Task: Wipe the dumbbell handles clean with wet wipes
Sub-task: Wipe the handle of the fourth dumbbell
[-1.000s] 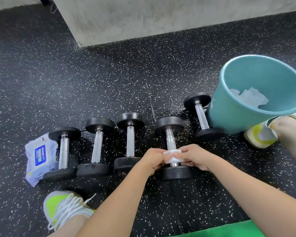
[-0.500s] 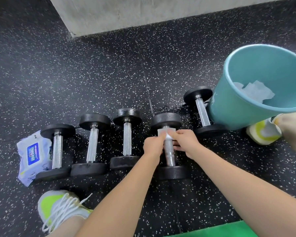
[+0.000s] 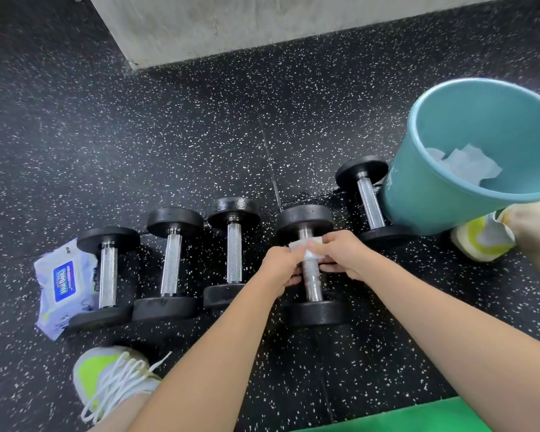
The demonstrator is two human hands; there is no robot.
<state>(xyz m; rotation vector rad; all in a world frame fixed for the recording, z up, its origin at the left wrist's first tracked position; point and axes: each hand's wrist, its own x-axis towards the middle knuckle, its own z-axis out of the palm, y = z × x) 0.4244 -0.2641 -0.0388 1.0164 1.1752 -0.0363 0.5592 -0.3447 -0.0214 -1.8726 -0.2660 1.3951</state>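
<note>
1. Far left: the wet wipes pack [image 3: 65,283] lies flat on the floor, touching the first dumbbell [image 3: 106,275]. Next along are the second dumbbell [image 3: 170,265] and third dumbbell [image 3: 233,254], all side by side with bare chrome handles. Can't tell from here whether those have been wiped already.

2. Middle: the fourth dumbbell [image 3: 309,265] is the one being worked. The left hand [image 3: 281,269] and right hand [image 3: 340,257] both pinch the folded wet wipe [image 3: 306,246], which is wrapped over the handle at its far end, just under the far weight head.

3. What changed: a second ago the wipe sat at the near end of that handle, right by the near head. Half a second ago it had already slid up to the far end, and it's basically in the same spot now. So that's one full stroke along the bar, and my guess is this handle is nearly done or about to get a return pass.

4. Right: the fifth dumbbell [image 3: 370,202] sits next to the teal bucket [image 3: 418,194], which covers part of its near head. Crumpled used wipes [image 3: 462,165] are inside the bucket.

5. Hard to see: the fingers under the handle are mostly hidden, so how far the wipe wraps around is probably most of the way, not certain. The right shoe [image 3: 480,241] is partly behind the bucket, and the left shoe [image 3: 113,378] is partly covered by the leg near the bottom edge.
</note>
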